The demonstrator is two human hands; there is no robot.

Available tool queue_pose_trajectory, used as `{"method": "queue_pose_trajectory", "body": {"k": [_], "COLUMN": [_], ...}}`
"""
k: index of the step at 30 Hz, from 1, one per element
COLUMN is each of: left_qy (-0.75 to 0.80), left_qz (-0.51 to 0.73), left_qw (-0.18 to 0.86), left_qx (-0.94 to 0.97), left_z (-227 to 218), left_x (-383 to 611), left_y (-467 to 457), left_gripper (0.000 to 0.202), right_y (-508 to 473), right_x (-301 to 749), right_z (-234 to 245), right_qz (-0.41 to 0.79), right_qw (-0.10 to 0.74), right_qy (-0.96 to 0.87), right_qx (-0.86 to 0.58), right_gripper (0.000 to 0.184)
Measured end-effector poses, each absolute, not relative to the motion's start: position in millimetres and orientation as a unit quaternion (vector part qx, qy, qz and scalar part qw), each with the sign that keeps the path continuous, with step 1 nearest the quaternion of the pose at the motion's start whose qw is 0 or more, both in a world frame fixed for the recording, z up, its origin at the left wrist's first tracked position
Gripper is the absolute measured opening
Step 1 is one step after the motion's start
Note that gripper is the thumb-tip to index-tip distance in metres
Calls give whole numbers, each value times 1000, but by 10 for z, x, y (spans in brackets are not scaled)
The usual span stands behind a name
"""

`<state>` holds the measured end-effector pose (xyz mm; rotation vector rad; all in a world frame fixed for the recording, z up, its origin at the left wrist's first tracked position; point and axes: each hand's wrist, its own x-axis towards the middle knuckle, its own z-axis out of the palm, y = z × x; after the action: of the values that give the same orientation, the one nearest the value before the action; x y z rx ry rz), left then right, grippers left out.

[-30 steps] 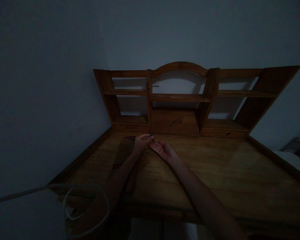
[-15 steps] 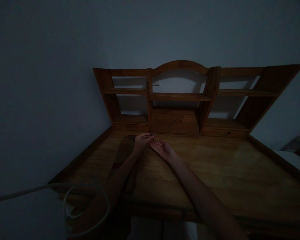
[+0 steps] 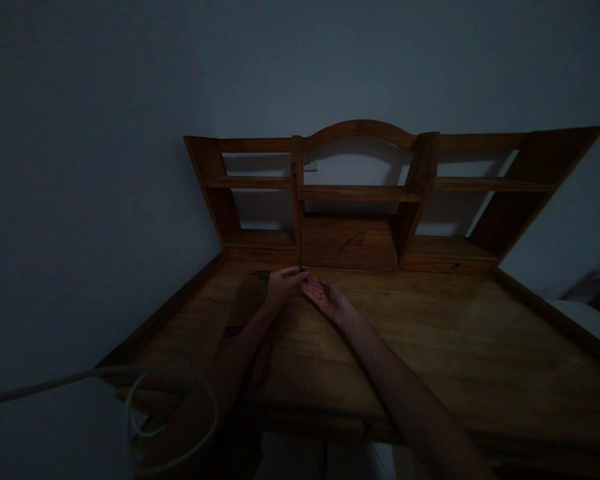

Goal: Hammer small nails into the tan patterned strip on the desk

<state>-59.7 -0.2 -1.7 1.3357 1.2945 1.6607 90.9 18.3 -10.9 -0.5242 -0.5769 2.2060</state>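
My left hand [image 3: 283,284] is closed in a pinch just above the wooden desk [image 3: 410,333], close to the hutch. A tiny dark thing shows at its fingertips, too small and dim to name. Right beside those fingertips is my right hand [image 3: 325,298], palm turned up and fingers stretched out, with nothing I can make out on it. Beneath my left forearm lies a flat, dark, patterned piece [image 3: 245,300] with reddish bands, partly covered by the arm.
A wooden hutch [image 3: 360,194] with shelves and small drawers stands along the desk's back edge. At the lower left a pale cable [image 3: 55,381] hangs in a loop near my left arm. Raised wooden borders run along both desk sides. The room is dim.
Almost nothing has moved. The fingers of my right hand are slightly more curled, and both hands stay together at the same spot.
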Motion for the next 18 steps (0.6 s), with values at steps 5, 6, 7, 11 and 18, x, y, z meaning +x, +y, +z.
{"method": "queue_pose_trajectory", "body": {"k": [5,6,7,11,18], "left_qy": [516,517,516,494,492], "left_qz": [643,645,647,660,668], "left_qw": [300,298,300,325,341], "left_qx": [481,477,475,464,442], "left_z": [17,23,26,9,-16], "left_x": [-575,-570,-566,-574,-589], "left_y": [-19,-22,-23,-13,12], "left_gripper": [28,28,28,31,33], "right_y": [154,147,141,127,128], "right_x": [915,917,920,934,937], "right_z": [-114,-114,-113,-97,-82], "right_qz": [869,870,870,869,865], "right_qw": [369,365,361,353,349], "right_qy": [-235,-239,-242,-257,-283], "right_qx": [-229,-231,-232,-231,-225], "right_gripper": [35,35,36,36,37]}}
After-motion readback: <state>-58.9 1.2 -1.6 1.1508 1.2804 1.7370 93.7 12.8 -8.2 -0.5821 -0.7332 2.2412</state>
